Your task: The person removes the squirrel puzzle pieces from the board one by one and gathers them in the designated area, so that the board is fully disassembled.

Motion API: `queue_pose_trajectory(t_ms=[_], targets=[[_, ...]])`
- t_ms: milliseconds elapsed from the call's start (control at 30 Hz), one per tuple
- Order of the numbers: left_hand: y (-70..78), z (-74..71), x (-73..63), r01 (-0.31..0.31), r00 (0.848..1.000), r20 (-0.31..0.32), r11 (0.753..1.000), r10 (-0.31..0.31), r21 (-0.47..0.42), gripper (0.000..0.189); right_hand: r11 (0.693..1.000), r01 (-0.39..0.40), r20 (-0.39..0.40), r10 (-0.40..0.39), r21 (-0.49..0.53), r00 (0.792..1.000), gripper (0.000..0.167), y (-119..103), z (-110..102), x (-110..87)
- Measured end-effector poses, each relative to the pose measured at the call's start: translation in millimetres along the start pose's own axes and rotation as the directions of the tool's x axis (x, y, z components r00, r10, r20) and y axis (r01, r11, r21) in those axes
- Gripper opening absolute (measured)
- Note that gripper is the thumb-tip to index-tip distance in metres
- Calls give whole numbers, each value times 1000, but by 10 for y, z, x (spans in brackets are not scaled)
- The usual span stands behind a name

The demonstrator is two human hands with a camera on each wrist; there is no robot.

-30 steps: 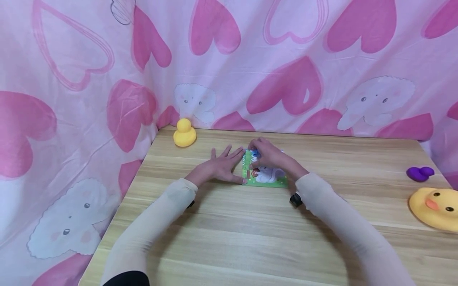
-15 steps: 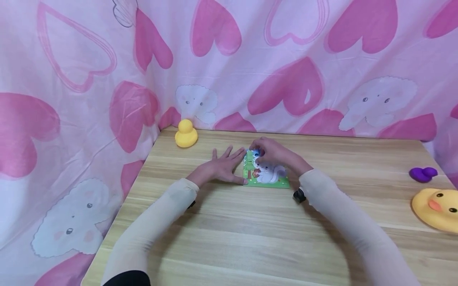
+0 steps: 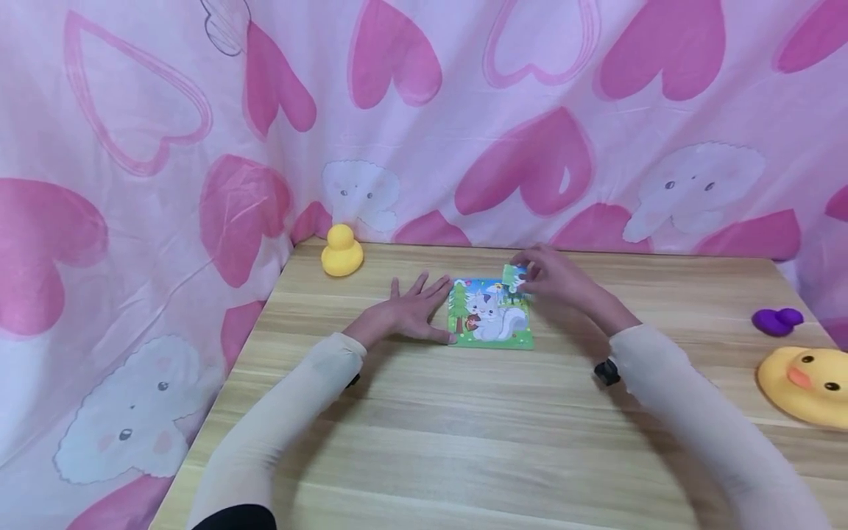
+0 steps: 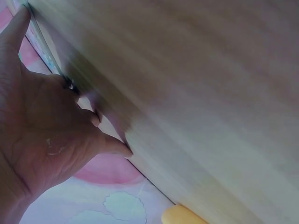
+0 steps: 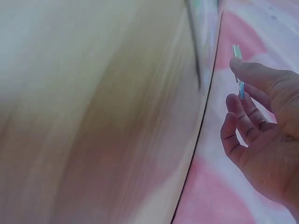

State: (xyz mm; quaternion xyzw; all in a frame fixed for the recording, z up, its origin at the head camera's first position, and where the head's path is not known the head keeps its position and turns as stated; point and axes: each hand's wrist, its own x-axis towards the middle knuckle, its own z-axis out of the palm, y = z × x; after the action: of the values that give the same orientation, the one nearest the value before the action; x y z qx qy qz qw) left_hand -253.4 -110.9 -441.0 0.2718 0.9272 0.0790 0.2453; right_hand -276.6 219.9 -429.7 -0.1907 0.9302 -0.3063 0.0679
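A square jigsaw puzzle (image 3: 493, 324) with a white squirrel, a green tree and a blue sky lies on the table. My left hand (image 3: 414, 309) is spread flat on the wood, thumb and fingertips at the puzzle's left edge; the left wrist view shows its palm side (image 4: 46, 126). Over the puzzle's upper right corner, my right hand (image 3: 553, 278) pinches a small puzzle piece (image 3: 510, 277) of green, white and blue. The right wrist view has this piece (image 5: 241, 88) edge-on between thumb and finger, raised above the tabletop, other fingers loosely curled.
A yellow rubber duck (image 3: 341, 254) stands at the table's back left corner. On the right side lie a small purple duck (image 3: 776, 322) and a large yellow duck (image 3: 804, 386). A pink heart-print curtain (image 3: 411, 147) hangs behind and left of the wooden table (image 3: 430, 442).
My right hand has moved right and up from the puzzle's upper left area, now carrying a piece, which uncovers the squirrel's face. The left hand has stayed in place.
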Motion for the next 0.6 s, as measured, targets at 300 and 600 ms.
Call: queue_pose_trajectory(t_ms=[300,600], targets=[[16,-3,-27,-1,1000,-1,1000,1,8,118,997,-15,-16,14,-77,1000,53,398,-184,-278],[6,-4,-16,-2,1000,-5,1000,2,12,118,993,0,20,2,-119,1000,48,557,-215,-363]])
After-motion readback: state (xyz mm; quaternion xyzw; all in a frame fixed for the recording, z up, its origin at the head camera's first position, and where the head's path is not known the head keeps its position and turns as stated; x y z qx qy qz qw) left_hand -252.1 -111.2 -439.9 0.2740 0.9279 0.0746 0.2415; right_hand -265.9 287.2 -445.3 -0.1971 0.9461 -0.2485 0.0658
